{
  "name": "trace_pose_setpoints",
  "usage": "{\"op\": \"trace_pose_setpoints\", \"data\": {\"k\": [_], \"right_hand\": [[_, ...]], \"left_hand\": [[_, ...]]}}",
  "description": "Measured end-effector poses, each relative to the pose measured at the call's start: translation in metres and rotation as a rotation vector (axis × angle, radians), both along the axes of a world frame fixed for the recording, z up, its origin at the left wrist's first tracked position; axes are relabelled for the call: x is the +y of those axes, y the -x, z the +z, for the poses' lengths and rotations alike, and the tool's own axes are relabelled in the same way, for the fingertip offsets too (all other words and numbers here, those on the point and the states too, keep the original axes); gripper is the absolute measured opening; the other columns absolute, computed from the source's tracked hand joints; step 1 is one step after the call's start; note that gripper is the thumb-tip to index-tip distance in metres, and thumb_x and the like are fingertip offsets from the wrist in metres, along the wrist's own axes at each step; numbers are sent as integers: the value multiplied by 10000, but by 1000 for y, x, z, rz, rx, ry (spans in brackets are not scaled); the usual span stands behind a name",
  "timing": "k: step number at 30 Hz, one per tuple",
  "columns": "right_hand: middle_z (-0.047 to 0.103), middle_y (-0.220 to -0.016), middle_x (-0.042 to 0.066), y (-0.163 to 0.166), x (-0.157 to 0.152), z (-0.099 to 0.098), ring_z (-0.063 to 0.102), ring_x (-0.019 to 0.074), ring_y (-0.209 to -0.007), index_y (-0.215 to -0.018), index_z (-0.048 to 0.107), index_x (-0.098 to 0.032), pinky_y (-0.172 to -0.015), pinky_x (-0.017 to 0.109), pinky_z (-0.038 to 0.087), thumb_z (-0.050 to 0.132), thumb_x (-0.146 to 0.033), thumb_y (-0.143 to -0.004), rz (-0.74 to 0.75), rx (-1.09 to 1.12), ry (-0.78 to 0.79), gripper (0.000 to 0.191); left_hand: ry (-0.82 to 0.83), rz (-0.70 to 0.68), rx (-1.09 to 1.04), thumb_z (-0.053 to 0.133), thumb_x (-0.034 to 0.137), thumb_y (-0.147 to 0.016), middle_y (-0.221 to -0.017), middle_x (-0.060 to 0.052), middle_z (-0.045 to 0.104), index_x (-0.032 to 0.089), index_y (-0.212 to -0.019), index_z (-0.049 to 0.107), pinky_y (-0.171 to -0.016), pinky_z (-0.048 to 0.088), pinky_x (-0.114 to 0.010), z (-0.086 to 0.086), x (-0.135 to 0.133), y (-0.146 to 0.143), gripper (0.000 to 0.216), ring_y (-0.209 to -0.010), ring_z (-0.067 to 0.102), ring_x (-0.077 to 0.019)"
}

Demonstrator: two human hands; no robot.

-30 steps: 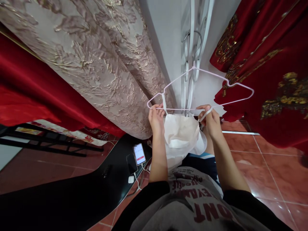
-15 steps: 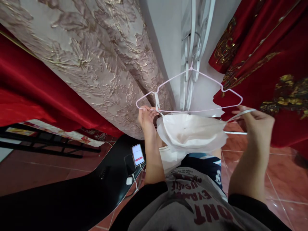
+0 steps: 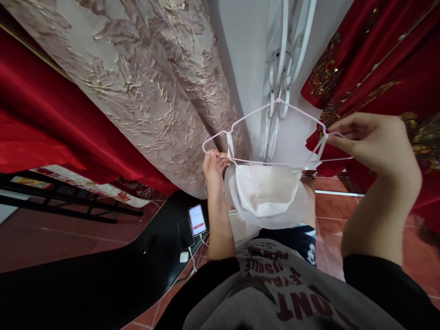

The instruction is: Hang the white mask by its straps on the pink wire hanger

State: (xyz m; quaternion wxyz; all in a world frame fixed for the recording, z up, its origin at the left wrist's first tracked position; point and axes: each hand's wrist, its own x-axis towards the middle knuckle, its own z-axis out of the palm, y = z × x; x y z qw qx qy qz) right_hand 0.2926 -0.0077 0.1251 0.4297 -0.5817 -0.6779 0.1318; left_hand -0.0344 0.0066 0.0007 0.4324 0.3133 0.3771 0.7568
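A pink wire clothes hanger [image 3: 255,110] hangs by its metal hook from a white rack. My left hand [image 3: 215,164] is closed on the hanger's lower left corner, beside a white strap [image 3: 230,145] looped over the left notch. From the hanger hangs a white garment [image 3: 268,188] with thin straps and a sheer outer layer. My right hand [image 3: 376,137] pinches at the right notch, where the other white strap [image 3: 321,145] passes over the hanger. Its fingertips touch both strap and hanger; how much of each they grip is partly hidden.
A white metal rack [image 3: 283,41] stands against the wall. Pale embossed cloth [image 3: 165,82] hangs at left, a red gold-decorated garment [image 3: 343,59] at right. Two phones, one a lit phone [image 3: 197,221], and a white charger [image 3: 184,256] lie on a black curved surface [image 3: 113,266].
My right hand has moved up and inward, bringing the right strap from outside the hanger onto its right notch. The garment hangs narrower now. My left hand keeps its hold.
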Motion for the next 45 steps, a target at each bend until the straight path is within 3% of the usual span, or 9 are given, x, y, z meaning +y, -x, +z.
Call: {"op": "trace_pose_setpoints", "data": {"k": [5, 10, 17, 21, 25, 30, 34, 41, 45], "right_hand": [[771, -1205, 86, 21, -20, -17, 703, 297, -1195, -1101, 774, -324, -1112, 536, 537, 756, -313, -948, 140, 126, -372, 155], [719, -1404, 119, 62, -15, -72, 686, 308, -1231, -1361, 698, -272, -1016, 506, 543, 667, -379, -1003, 437, -91, -142, 375], [805, -1143, 66, 83, -2, -129, 679, 280, -1029, -1292, 723, -254, -1037, 476, 399, 624, -371, -1025, 221, -283, -247, 308], [803, -1053, 50, 90, 5, -134, 665, 263, -964, -1204, 743, -261, -1026, 459, 395, 601, -357, -1023, 165, -233, -255, 248], [788, -958, 33, 93, 9, -135, 649, 246, -892, -1070, 749, -264, -1012, 453, 395, 591, -336, -1017, 146, -181, -243, 181], [760, -927, 33, 92, 8, -133, 627, 244, -878, -1057, 734, -253, -988, 442, 391, 594, -320, -1001, 179, -196, -222, 165], [757, -923, 39, 87, 8, -133, 621, 252, -888, -1074, 733, -247, -991, 449, 388, 586, -329, -1004, 157, -221, -204, 182], [786, -1186, 82, 93, -6, -128, 682, 288, -1099, -1280, 726, -264, -1047, 489, 447, 608, -329, -1026, 290, -120, -256, 287], [719, -1285, 86, 75, -7, -135, 696, 251, -1086, -1285, 691, -284, -959, 445, 537, 705, -328, -944, -31, 393, -427, 344]], "left_hand": [[12, 20, -17, 781, 600, -907, -690, 3, 681, 237, -827, 518, -574, 496, -226, -2, 3, -5, 456, -612, 689, -136], [34, 60, -31, 717, 601, -962, -692, 2, 674, 238, -841, 514, -619, 502, -248, -4, 1, -17, 433, -629, 685, -146], [17, -50, 197, 664, 506, -1029, -1104, -87, 810, 239, -1057, 680, -1006, 525, -367, -20, -15, -38, 269, -1095, 742, -227], [70, -78, 586, 763, 412, -978, -1037, -54, 784, 250, -1012, 740, -940, 523, -365, -13, -32, -33, 168, -1017, 695, -235], [25, -234, 455, 746, 401, -997, -792, -23, 674, 210, -882, 729, -652, 473, -269, 21, -37, -8, 223, -678, 557, -130], [-102, -100, 193, 710, 509, -1009, -1294, -62, 739, 265, -1213, 764, -526, 398, -274, 51, -7, 24, 323, -690, 564, -111], [-82, 203, 194, 865, 390, -914, -1549, 2, 642, 328, -1342, 700, -517, 362, -261, 30, 10, 34, 462, -648, 500, -55], [-2, -147, 126, 770, 648, -926, -874, -80, 804, 179, -899, 749, -394, 236, -241, -5, -4, 1, 470, -438, 334, -38], [-60, -95, 26, 796, 598, -923, -825, -59, 790, 178, -777, 637, -405, 265, -200, -5, -5, -20, 472, -435, 392, -37]]}}
